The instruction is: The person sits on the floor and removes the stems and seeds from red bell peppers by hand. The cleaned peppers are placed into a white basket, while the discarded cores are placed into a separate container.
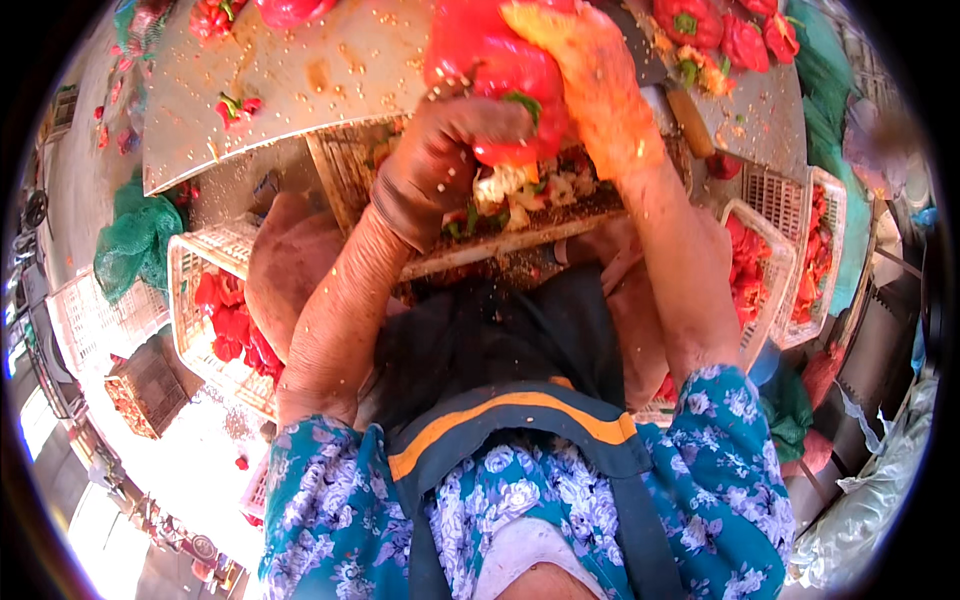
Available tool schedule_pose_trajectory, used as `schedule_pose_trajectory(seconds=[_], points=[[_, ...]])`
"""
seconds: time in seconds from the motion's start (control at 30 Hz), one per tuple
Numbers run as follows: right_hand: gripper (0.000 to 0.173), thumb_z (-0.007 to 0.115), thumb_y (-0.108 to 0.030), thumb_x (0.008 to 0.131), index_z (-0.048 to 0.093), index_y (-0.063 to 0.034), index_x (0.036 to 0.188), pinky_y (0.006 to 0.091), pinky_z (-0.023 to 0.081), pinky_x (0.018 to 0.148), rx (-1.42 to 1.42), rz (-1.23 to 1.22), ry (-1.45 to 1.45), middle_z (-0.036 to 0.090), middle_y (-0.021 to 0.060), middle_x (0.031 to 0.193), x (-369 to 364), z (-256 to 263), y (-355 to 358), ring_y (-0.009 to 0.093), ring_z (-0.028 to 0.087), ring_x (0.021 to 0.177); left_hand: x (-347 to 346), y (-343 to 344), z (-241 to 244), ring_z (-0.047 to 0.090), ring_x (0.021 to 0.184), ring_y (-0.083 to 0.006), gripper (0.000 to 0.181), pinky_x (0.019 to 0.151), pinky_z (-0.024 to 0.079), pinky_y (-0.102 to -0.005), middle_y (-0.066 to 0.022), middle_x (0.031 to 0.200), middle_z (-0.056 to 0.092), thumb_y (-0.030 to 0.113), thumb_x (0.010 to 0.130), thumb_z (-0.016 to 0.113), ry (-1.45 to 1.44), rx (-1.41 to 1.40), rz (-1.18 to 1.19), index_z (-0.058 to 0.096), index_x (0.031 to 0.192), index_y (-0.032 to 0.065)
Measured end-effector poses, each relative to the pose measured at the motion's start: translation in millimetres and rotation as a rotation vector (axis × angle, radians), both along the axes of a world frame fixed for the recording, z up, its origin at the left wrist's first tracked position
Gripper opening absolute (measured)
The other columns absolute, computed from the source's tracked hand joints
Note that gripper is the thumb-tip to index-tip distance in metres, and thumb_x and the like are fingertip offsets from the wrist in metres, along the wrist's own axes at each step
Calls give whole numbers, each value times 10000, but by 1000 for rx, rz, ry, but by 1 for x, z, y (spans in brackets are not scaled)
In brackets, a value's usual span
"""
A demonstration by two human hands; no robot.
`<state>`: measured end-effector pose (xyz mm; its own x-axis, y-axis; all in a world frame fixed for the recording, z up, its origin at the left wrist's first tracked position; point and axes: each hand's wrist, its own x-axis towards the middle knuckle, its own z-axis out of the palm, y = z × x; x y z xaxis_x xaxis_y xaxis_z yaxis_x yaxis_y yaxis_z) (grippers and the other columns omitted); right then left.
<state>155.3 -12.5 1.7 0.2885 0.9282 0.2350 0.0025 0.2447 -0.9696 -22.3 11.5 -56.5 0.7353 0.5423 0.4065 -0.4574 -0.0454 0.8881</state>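
Observation:
My left hand (450,150), in a dark brown glove, grips the lower left of a red bell pepper (499,71), its thumb lying near a green piece of stem. My right hand (600,82), in an orange glove, holds the pepper's right side. Pale core matter with seeds shows just under the pepper. Below both hands, at the table's edge, a crate (517,244) holds cores, green stems and seeds. A knife with a wooden handle (688,120) lies on the metal table (300,67), right of my right hand.
Red peppers (686,22) and a stem piece (238,109) lie on the table. Plastic crates with red pepper pieces stand at left (217,367) and right (780,262). Green netting (139,236) hangs at the left; a wooden-looking crate (148,390) stands farther out.

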Motion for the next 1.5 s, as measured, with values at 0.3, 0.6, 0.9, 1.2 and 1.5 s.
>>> schedule_pose_trajectory(seconds=[0.3,0.6,0.9,1.2,1.5], points=[[322,598,-136,885,621,-57,1196,320,529,832,-57,-311,-674,657,133,1064,40,-20,-23,268,635,954,-46,43,48,639,911,-219,227,794,535,-362,-105,977,648,189,909,580,-46,-495,396,596,1073,33],[308,660,-308,896,643,-93,1116,406,513,831,-197,-397,-799,640,188,1043,37,-36,-49,372,612,959,-34,36,75,631,745,-140,306,596,447,-250,-25,906,663,169,807,689,675,-568,511,634,1081,46],[259,557,-104,927,581,-50,1179,280,530,620,-244,8,916,652,112,1118,16,-14,-67,223,658,936,-39,29,56,659,860,-193,386,778,514,-274,-157,1034,667,206,814,672,881,-86,552,630,1153,25],[309,570,-204,919,582,-36,1178,389,509,803,-341,-90,-541,656,148,1080,-45,-11,-65,322,633,1035,-32,6,70,604,854,-86,258,762,491,-248,-37,970,660,87,874,657,453,-270,129,655,1115,-7],[296,596,-182,916,624,-65,1185,332,509,747,-173,-3,20,645,109,1111,-58,18,-19,246,626,957,-38,28,56,672,920,-314,267,811,526,-385,-151,1011,694,192,798,586,1240,504,179,712,1018,112]])
